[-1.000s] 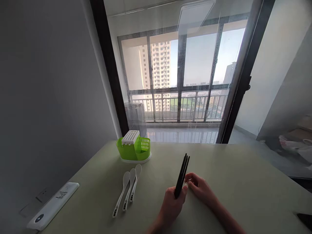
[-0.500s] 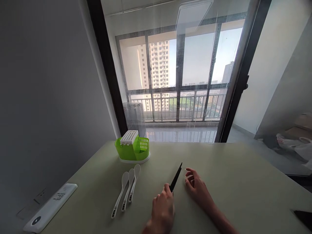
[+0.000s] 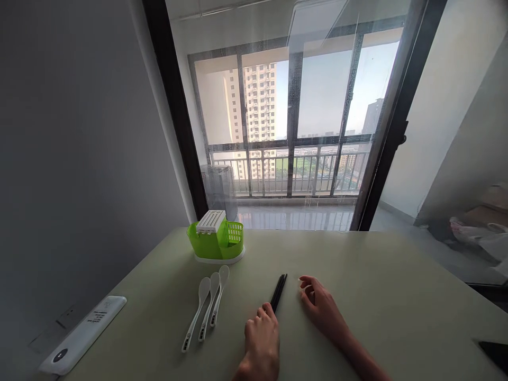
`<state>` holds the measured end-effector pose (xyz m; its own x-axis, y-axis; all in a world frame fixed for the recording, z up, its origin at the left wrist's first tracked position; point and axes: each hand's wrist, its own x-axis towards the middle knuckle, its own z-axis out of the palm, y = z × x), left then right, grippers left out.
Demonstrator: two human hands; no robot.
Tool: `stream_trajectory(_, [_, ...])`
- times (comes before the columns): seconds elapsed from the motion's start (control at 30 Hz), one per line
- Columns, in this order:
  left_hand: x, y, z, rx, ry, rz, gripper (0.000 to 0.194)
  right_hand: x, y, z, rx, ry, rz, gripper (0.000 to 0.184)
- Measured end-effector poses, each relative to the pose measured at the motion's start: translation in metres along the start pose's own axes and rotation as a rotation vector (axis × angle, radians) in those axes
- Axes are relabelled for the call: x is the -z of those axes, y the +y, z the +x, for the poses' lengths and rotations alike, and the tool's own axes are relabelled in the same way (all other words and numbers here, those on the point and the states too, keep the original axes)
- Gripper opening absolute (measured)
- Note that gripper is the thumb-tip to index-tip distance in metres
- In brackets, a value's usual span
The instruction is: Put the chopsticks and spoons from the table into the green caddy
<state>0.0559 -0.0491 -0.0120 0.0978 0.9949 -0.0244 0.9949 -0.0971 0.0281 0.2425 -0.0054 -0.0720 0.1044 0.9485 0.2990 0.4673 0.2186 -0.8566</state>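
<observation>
My left hand (image 3: 262, 333) is wrapped round a bundle of black chopsticks (image 3: 279, 292), whose far ends point away from me, low over the table. To the right, my right hand (image 3: 317, 301) rests near the tabletop with its fingers loosely curved and apart, holding nothing. A gap separates it from the chopsticks. Three white spoons (image 3: 215, 296) lie side by side left of my left hand, bowls pointing away. Behind them stands a green cutlery holder (image 3: 206, 246) with a white slotted top and a white base. My left palm hides the near ends of the chopsticks.
A long white device with a dark round button (image 3: 83, 336) lies at the table's left edge. A dark object (image 3: 494, 352) sits at the right edge. Beyond the pale green table (image 3: 357, 264) is a glass door with a dark frame (image 3: 381, 159).
The chopsticks have swung left and down, and their tips now lie closer together. My left hand has shifted slightly left. My right hand has barely moved.
</observation>
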Motion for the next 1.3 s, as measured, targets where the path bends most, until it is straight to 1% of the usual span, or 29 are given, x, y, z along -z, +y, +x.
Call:
stream_trajectory(0.13, [0.004,0.007,-0.001,-0.018,-0.016,-0.002,0.030,0.000,0.001,0.000,0.000,-0.007,-0.001,0.031])
stream_trajectory(0.27, [0.017,0.011,-0.004,-0.006,-0.063,0.040,0.032,0.001,0.000,0.001,0.004,-0.001,-0.001,0.031])
stream_trajectory(0.33, [0.027,0.007,-0.009,-0.022,-0.082,0.033,0.031,0.002,-0.001,0.000,0.004,0.000,-0.001,0.031])
stream_trajectory(0.4, [0.038,-0.002,-0.013,-0.040,-0.087,-0.005,0.032,0.002,-0.002,0.000,0.001,0.000,-0.003,0.031])
stream_trajectory(0.47, [0.049,-0.018,-0.014,-0.045,-0.062,-0.054,0.033,0.002,-0.003,0.000,-0.003,-0.003,-0.003,0.030])
stream_trajectory(0.57, [0.060,-0.051,-0.009,-0.006,0.061,-0.091,0.037,0.003,-0.004,-0.001,-0.007,-0.006,-0.004,0.030])
stream_trajectory(0.63, [0.062,-0.076,-0.004,0.071,0.145,-0.065,0.042,0.002,-0.005,-0.001,-0.010,-0.009,-0.006,0.030])
stream_trajectory(0.7, [0.062,-0.101,0.001,0.172,0.195,-0.012,0.048,0.002,-0.005,-0.001,-0.011,-0.014,-0.009,0.029])
stream_trajectory(0.73, [0.061,-0.113,0.003,0.221,0.200,0.010,0.053,0.002,-0.005,0.000,-0.010,-0.018,-0.010,0.029])
stream_trajectory(0.8, [0.058,-0.132,0.004,0.300,0.168,0.027,0.062,0.002,-0.005,0.000,-0.008,-0.021,-0.012,0.028])
stream_trajectory(0.9, [0.054,-0.151,0.002,0.353,0.091,0.021,0.070,0.003,-0.006,0.000,-0.001,-0.022,-0.013,0.028])
stream_trajectory(0.97, [0.052,-0.157,0.001,0.367,0.069,0.039,0.071,0.003,-0.006,0.000,0.002,-0.018,-0.012,0.027])
stream_trajectory(1.03, [0.051,-0.156,0.002,0.378,0.059,0.058,0.071,0.003,-0.007,0.000,0.002,-0.015,-0.014,0.027])
stream_trajectory(1.2, [0.047,-0.143,0.012,0.349,0.075,0.092,0.072,0.003,-0.007,0.000,-0.004,-0.025,-0.019,0.026])
stream_trajectory(1.3, [0.045,-0.134,0.019,0.307,0.073,0.147,0.067,0.003,-0.007,0.000,-0.003,-0.027,-0.018,0.027])
